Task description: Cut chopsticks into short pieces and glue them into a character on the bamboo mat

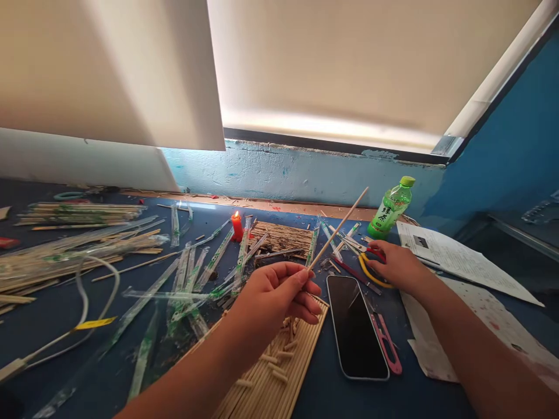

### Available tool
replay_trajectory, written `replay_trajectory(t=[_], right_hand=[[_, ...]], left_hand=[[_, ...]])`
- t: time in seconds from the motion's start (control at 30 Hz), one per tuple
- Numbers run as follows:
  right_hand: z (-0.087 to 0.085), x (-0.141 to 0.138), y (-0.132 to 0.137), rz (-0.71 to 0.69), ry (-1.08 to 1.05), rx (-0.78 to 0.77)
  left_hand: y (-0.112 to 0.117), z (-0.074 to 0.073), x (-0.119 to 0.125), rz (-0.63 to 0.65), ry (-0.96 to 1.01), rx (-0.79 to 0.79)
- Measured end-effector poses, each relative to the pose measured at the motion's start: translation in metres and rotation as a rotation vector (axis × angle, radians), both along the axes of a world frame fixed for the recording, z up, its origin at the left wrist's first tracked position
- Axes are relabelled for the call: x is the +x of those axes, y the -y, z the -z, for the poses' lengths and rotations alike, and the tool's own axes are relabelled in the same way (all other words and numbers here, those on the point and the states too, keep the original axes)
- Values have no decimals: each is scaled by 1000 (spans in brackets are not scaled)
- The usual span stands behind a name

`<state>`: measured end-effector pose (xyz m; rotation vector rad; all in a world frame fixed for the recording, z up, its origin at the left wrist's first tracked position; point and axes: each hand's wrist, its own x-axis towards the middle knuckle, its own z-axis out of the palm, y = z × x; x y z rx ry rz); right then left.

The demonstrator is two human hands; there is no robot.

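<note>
While the left hand (283,291) pinches a slim wooden stick (338,228) by its lower end, the rest slanting up toward the right hand (395,265), that other hand's fingers touch a tool with red and yellow handles (362,263); whether they grip it, I cannot tell. Beneath the left hand lie sticks laid side by side (301,372); beyond it burns a red candle (236,228).
</note>
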<state>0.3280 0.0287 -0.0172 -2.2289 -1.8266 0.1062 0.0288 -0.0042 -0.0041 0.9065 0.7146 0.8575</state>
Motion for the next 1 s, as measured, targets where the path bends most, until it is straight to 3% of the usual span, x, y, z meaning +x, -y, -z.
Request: replay_trajectory(t=[0.1,0.23,0.33,0.53,0.67,0.77,0.83,1.0], right_hand=[[-13,-18,12,-50,-105,72],[-25,-52,32,-499,-898,23],[-22,-71,42,-600,-1138,41],[-18,-85,52,-578,-1103,171],[-18,-95,65,-548,-983,325],[-17,-105,76,-608,-834,434],[-18,-109,80,-609,-847,441],[-23,-107,73,-513,-1140,241]], left_hand=[[2,2,2,17,-18,28],[7,2,6,79,-47,51],[12,-1,8,125,-113,55],[18,6,4,38,-496,344],[18,7,0,-88,-569,472],[13,1,-2,-150,-490,414],[6,-3,-3,-146,-363,315],[-3,-3,-5,91,-31,10]])
